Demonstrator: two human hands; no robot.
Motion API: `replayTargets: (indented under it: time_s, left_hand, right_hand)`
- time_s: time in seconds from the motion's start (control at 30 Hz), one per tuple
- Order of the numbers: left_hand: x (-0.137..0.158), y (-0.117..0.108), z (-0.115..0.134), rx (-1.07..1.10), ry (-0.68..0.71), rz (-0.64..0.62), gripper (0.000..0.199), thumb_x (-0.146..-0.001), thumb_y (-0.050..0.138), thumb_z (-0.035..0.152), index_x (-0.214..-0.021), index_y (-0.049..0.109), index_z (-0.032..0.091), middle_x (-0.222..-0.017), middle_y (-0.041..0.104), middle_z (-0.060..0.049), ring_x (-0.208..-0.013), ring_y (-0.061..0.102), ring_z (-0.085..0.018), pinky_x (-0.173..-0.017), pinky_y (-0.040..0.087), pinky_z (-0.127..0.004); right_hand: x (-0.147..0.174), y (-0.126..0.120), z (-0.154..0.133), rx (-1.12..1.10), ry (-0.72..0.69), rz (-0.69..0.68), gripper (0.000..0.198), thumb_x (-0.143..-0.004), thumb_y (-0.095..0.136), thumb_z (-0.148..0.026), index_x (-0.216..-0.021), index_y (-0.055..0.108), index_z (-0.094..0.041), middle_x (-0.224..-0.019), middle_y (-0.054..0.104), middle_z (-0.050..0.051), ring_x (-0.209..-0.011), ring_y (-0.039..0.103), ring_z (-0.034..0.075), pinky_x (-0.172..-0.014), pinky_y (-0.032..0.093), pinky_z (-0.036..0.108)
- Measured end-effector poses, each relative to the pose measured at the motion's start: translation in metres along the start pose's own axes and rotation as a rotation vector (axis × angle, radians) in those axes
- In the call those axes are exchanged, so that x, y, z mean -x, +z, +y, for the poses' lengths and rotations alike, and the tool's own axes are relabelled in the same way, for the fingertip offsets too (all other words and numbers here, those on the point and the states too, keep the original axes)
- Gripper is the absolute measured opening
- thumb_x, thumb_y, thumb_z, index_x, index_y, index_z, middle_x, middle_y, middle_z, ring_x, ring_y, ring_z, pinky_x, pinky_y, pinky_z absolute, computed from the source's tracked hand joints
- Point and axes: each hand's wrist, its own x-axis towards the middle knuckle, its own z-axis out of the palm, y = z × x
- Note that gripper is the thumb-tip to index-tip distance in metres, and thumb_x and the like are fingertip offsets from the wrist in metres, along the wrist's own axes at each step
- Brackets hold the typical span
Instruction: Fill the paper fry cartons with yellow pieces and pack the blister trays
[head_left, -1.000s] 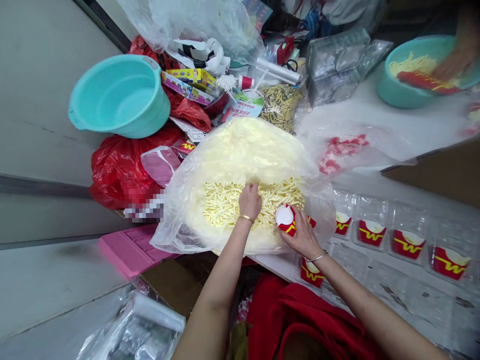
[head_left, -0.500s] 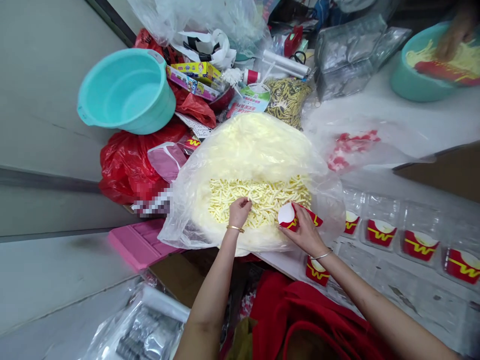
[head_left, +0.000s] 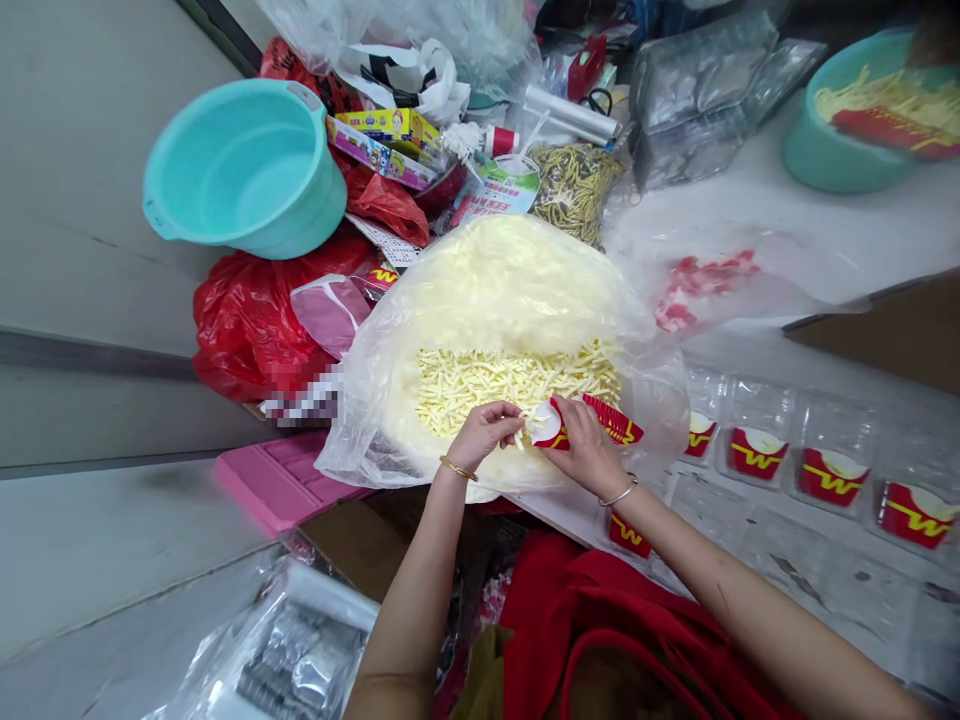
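Pale yellow sticks shaped like French fries point(head_left: 480, 385) fill a large clear plastic bag point(head_left: 367, 400) in front of me. My left hand point(head_left: 489, 437) pinches a few of them at the mouth of a red fries carton point(head_left: 551, 425), whose white inside faces left. My right hand point(head_left: 587, 448) wraps round that carton above the bag's near right edge. Layered red and yellow carton edges point(head_left: 613, 420) show beyond my right fingers; I cannot tell whether they belong to a stack in the same hand.
Clear boxes holding red cartons point(head_left: 832, 480) line the table at right. A turquoise basin point(head_left: 247, 165) stands at left above red plastic bags point(head_left: 247, 325). Another basin point(head_left: 847, 150) with sticks is far right, a person's blurred hand above it. A pink panel point(head_left: 277, 480) lies at lower left.
My left hand has moved right and slightly down from the loose sticks to the carton mouth, with a few sticks in its fingers. My right hand has brought the carton left to meet it.
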Motion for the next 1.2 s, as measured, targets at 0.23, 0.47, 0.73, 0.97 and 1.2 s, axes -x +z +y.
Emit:
replayTargets:
  time_s: [0.23,0.47,0.73,0.97,1.2]
  left_hand:
    - [-0.003,0.038,0.004,-0.533,0.341,0.236,0.005,-0.078,0.057,0.021,-0.076,0.057,0.017,-0.069,0.053,0.000,-0.062,0.050,-0.009,-0.058,0.040,-0.021]
    - [0.007,0.065,-0.002,-0.733,0.388,0.036,0.020,-0.080,0.045,0.008,-0.073,0.063,0.016,-0.073,0.059,-0.005,-0.073,0.056,-0.015,-0.070,0.043,-0.026]
    - [-0.035,0.028,0.001,-0.798,0.151,0.517,0.028,-0.078,0.061,0.035,-0.096,0.060,0.015,-0.078,0.062,-0.008,-0.075,0.059,-0.021,-0.068,0.043,-0.030]
    - [-0.071,0.012,-0.021,-0.815,0.132,0.556,0.016,-0.072,0.061,0.025,-0.065,0.048,0.019,-0.057,0.047,0.000,-0.058,0.048,-0.015,-0.056,0.033,-0.025]
    - [-0.023,0.003,-0.004,0.193,0.023,0.160,0.035,-0.068,0.067,0.043,-0.068,0.045,0.016,-0.059,0.040,0.005,-0.046,0.030,-0.004,-0.044,0.020,-0.018]
  right_hand:
    - [0.002,0.000,-0.007,-0.024,-0.014,-0.022,0.074,-0.077,0.063,-0.029,-0.140,0.024,-0.019,-0.121,0.049,0.014,-0.110,0.046,0.032,-0.092,0.044,0.051]
    - [0.011,0.004,0.005,-0.035,0.001,-0.019,0.068,-0.077,0.057,-0.016,-0.138,0.028,-0.016,-0.117,0.050,0.014,-0.110,0.046,0.029,-0.094,0.044,0.047]
    - [0.019,0.001,0.022,-0.077,0.098,0.099,0.075,-0.080,0.062,-0.039,-0.141,0.024,-0.018,-0.130,0.045,0.016,-0.122,0.041,0.030,-0.100,0.039,0.051]
    - [0.020,-0.005,0.026,-0.076,0.137,0.095,0.076,-0.080,0.061,-0.043,-0.142,0.024,-0.018,-0.130,0.046,0.016,-0.121,0.043,0.030,-0.100,0.041,0.051]
    - [0.009,0.000,0.017,-0.070,0.098,0.070,0.076,-0.080,0.062,-0.042,-0.141,0.023,-0.017,-0.128,0.046,0.016,-0.120,0.043,0.030,-0.100,0.040,0.049]
